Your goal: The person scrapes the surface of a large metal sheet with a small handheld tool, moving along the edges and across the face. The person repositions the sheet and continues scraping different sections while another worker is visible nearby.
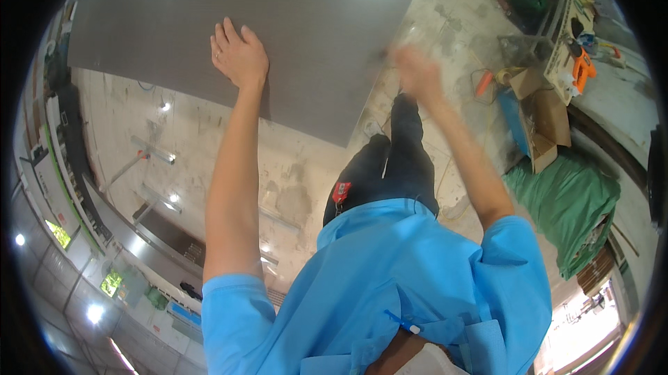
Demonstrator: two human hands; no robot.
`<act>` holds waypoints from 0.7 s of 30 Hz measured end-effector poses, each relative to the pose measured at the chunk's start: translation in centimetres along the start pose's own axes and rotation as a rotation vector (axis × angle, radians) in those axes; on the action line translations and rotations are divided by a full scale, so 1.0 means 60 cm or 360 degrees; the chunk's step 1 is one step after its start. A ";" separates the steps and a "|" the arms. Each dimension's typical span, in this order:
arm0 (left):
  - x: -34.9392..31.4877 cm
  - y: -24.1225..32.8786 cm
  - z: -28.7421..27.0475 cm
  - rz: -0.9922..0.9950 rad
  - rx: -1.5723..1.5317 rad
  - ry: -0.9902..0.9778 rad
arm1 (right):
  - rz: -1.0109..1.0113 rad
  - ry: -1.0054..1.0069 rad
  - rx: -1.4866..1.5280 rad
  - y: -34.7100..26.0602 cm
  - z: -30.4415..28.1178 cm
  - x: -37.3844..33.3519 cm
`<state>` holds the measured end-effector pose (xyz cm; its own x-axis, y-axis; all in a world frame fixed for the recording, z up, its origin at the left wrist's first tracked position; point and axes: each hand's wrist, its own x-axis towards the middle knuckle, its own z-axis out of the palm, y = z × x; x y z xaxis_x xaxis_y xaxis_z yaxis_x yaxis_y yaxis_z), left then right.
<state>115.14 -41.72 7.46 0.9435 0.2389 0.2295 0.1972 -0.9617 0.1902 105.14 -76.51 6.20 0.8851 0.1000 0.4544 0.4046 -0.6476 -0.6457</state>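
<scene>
A large, dark grey flat panel [313,41] with a smooth face spans the upper part of the head view. My left hand [240,55] lies on it near its near edge, palm down and fingers stretched out. By the panel's right edge is my right hand [417,72], smeared by motion. Its fingers cannot be made out, and whether it touches the panel is unclear.
On the right stand an open cardboard box [552,121] and a green sheet-covered heap [567,201]. An orange power tool [583,69] lies on the bench beyond. A small orange-red object [485,83] is on the stained floor [445,34]. Metal bars [156,152] stand at left.
</scene>
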 end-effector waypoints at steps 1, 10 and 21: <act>0.000 -0.001 0.001 -0.0002 -0.0006 0.0002 | 0.0248 0.0130 -0.0117 0.035 0.000 0.033; -0.001 -0.005 0.006 0.0001 -0.0046 0.0028 | -0.0035 -0.0245 0.0050 -0.144 0.043 -0.166; 0.001 -0.009 0.014 0.0025 -0.0066 0.0107 | -0.0041 -0.0022 0.0005 -0.094 0.047 -0.128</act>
<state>115.33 -41.31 6.57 0.9263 0.2334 0.2958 0.1698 -0.9594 0.2252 96.71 -71.46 4.62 0.8774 0.1270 0.4626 0.4281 -0.6424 -0.6356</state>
